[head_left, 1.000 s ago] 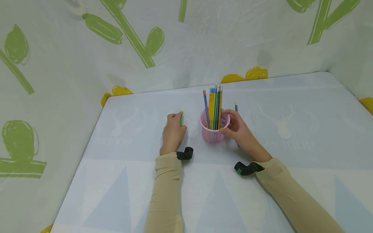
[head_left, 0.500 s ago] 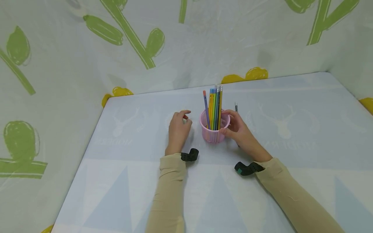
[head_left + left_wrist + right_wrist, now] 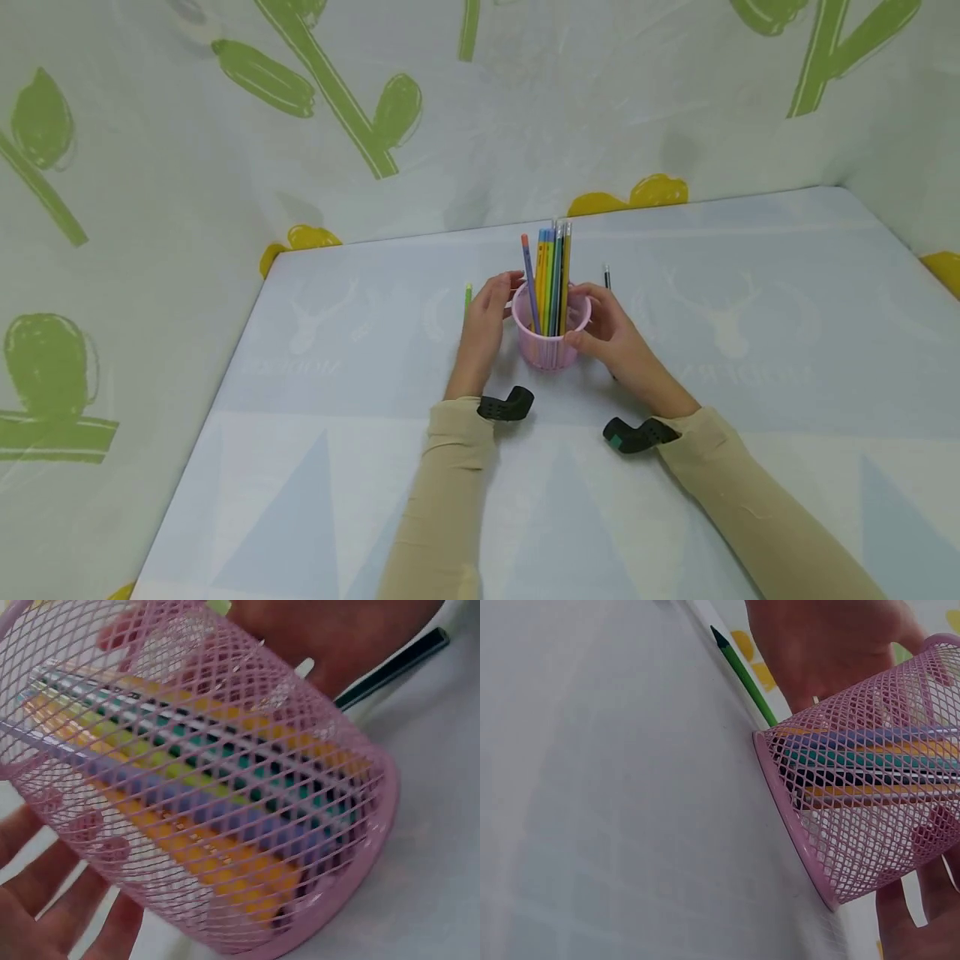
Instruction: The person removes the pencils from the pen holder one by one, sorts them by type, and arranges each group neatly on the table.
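A pink mesh pencil cup [image 3: 549, 352] stands upright on the table, holding several pencils [image 3: 551, 283] of different colours. My right hand [image 3: 618, 337] holds the cup's right side, thumb in front and fingers behind. Along its left side is my left hand [image 3: 483, 329], its fingers loosely extended near the rim; whether they touch is unclear. In the left wrist view, the left fingers [image 3: 49, 889] lie by the mesh. A green pencil [image 3: 742, 675] lies on the table beyond the left hand. To the right, a dark pencil [image 3: 607, 277] is partly hidden by the right hand.
The table [image 3: 360, 483] has a pale blue and white patterned cover. Walls with green plant drawings [image 3: 262, 79] rise at its back and left edges. Each wrist wears a black camera mount [image 3: 506, 406].
My left hand has let go of the green pencil and moved right to the cup's left side. The right hand and the cup have stayed in place.
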A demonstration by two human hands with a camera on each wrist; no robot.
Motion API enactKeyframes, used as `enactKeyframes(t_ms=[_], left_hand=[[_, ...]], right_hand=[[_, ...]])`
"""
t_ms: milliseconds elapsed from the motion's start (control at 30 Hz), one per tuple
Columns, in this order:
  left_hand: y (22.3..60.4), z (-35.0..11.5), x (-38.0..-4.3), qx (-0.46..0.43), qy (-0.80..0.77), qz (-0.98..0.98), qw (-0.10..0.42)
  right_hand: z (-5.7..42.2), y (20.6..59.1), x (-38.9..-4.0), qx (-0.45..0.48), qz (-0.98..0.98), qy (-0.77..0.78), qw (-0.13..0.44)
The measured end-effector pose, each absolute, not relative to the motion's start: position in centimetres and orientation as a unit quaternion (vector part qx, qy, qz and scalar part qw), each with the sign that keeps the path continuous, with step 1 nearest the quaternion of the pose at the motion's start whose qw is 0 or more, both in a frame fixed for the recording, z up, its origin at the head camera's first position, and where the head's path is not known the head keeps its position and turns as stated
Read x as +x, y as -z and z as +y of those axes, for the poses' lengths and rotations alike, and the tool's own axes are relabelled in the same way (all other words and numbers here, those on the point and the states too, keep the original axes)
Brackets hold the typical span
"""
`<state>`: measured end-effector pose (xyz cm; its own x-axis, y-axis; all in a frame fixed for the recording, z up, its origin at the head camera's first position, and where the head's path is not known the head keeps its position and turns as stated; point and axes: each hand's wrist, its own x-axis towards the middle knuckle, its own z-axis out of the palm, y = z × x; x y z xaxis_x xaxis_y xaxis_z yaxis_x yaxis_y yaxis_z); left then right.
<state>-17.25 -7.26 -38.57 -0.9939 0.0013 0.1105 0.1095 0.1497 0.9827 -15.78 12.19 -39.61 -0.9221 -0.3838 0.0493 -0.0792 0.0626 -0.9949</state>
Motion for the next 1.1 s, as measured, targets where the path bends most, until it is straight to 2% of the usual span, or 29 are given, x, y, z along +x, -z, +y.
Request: enactKeyframes(t_ms=[333,467,667,767,967,1100], left_hand=[[37.7,-6.7,-14.9,-0.090,0.681,-0.725,-0.060],[37.7,-6.7,-14.8,-0.097,0.689,-0.713,-0.087],[38.4,-6.5,-15.3,-0.109,0.691,-0.708,-0.096],[38.7,-6.5,-15.4,-0.110,0.690,-0.708,-0.098],[38.8,-6.4,-15.4,-0.116,0.682,-0.716,-0.094],[38.6,-6.7,-15.4,-0.111,0.678,-0.721,-0.089]], right_hand=[[12.0,39.9,-15.6,-0.165,0.723,0.660,0.119],[12.0,39.9,-15.6,-0.172,0.735,0.649,0.099],[11.3,39.3,-15.1,-0.153,0.765,0.625,0.013],[10.9,38.5,-14.4,-0.144,0.767,0.625,-0.008],[10.3,36.8,-13.9,-0.155,0.728,0.668,-0.010],[10.0,36.5,-14.4,-0.154,0.706,0.691,0.016]])
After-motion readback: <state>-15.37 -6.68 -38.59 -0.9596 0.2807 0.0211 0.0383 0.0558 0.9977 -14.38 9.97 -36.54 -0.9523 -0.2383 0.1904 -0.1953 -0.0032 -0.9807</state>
